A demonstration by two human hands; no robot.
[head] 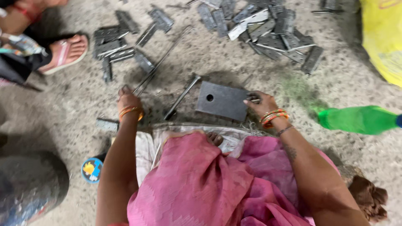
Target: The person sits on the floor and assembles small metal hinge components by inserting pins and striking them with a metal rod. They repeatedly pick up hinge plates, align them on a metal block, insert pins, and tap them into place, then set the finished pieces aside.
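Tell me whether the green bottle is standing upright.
No, the green bottle lies on its side on the floor, beyond the right hand.

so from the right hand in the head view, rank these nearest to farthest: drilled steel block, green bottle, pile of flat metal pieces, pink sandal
1. Steel block: touching the right hand, just to its left.
2. Green bottle: to the right, on the floor.
3. Metal pile: ahead, at the top.
4. Pink sandal: far left, on another person's foot.

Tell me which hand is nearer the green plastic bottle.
Right. The right hand rests at the right edge of the dark steel plate, a short way left of the green plastic bottle. The left hand grips thin metal rods far across the floor.
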